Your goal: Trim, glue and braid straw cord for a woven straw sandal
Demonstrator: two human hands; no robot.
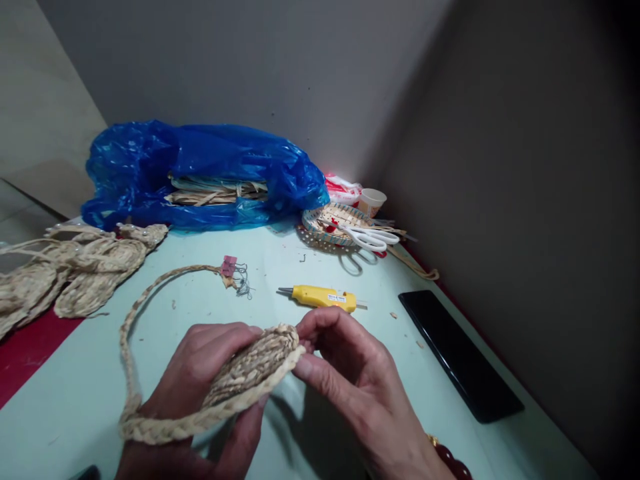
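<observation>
A coiled piece of braided straw [255,363] is held up, tilted, between my two hands. My left hand [200,380] grips it from the left, fingers behind and thumb underneath. My right hand [350,380] pinches its right edge between thumb and fingertips. From the coil, a loose straw braid [129,340] runs left across my left wrist and curves away over the table. A pink binder clip [229,266] grips the far end of this braid. Beyond my hands lies a yellow glue gun [323,297].
A blue plastic bag [200,153] with straw strips stands at the back. Woven straw pieces [100,267] are piled at left. White-handled scissors [367,238] rest on a shallow basket [313,223] near a paper cup [371,200]. A black phone [460,353] lies at right.
</observation>
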